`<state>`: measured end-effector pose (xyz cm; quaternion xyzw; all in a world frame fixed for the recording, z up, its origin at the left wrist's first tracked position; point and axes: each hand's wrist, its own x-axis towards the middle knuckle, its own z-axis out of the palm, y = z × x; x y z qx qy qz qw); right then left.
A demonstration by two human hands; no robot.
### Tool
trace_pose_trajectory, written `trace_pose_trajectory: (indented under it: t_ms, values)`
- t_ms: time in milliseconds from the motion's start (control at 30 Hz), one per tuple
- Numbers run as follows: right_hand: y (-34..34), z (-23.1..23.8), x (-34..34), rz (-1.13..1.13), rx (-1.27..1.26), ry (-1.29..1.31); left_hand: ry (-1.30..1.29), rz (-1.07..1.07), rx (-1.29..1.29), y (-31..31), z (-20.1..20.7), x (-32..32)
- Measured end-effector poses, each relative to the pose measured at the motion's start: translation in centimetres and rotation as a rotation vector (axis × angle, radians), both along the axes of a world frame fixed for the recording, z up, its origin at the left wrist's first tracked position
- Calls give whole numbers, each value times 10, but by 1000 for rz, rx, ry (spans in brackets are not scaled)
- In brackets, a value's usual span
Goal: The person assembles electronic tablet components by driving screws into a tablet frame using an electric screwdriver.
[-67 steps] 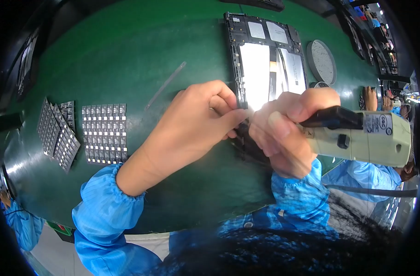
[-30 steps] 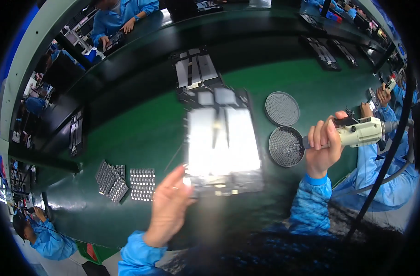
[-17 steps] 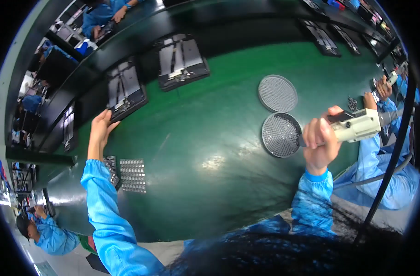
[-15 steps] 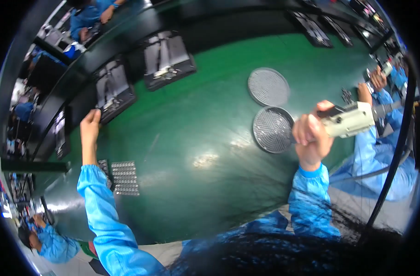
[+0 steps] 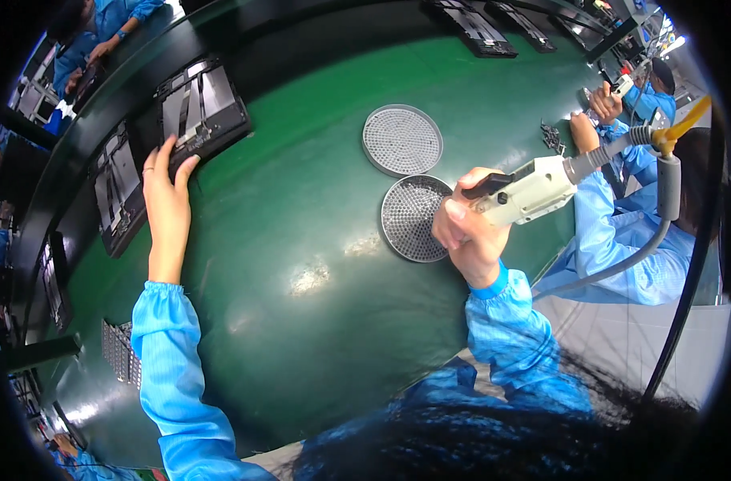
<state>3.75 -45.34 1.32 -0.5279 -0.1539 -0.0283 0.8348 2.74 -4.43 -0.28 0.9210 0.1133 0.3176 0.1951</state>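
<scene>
Gripping a cream-bodied power screwdriver [image 5: 530, 192] with a black lever, the right hand [image 5: 474, 228] sits over the right rim of the dark grey round dish with a perforated floor [image 5: 385, 218], fingers wrapped around the tool. Bit end hidden by the hand; cannot tell if it touches the dish.

Left hand [image 5: 167, 192], well left of the dish, meets the near edge of a flat black rectangular device with silver inner panels [image 5: 213, 90]. Thumb and fingers are apart at that edge; cannot tell whether they pinch it or just touch. This device lies left of and beyond the dish; a second black device with silver panels [image 5: 117, 186] lies farther left, just beside it.

Light grey round perforated dish [image 5: 403, 140] is directly beyond the darker one. Dark sheet of small pale-specked parts [image 5: 123, 350], partly behind the left sleeve, is nearer and far left of the dish. Heap of small dark pieces [image 5: 551, 136] is right of and beyond it, by a co-worker's blue sleeve [image 5: 598, 240]. All on the green worktop [image 5: 317, 345].

Step in hand looks like handling the device one-handed, tool kept ready. Next move seems to call for a sure hold on the edge, tool held clear of the dish.
</scene>
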Motion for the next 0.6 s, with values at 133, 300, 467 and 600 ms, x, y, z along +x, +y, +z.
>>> trace_pose_trajectory:
  t_ms: [133, 300, 467, 600]
  values:
    - [4, -6, 3, 42, -65, -12, -75, -43, -1158, -7, 12, 11]
    - [11, -5, 2, 71, -126, -65, -46, -268, -1525, -12, 28, -11]
    - [18, -6, 0, 90, -105, -34, -33, -265, -1528, -64, 54, -80]
    - [21, -4, -4, 111, -184, -32, 73, -10, -1684, -120, 68, -158]
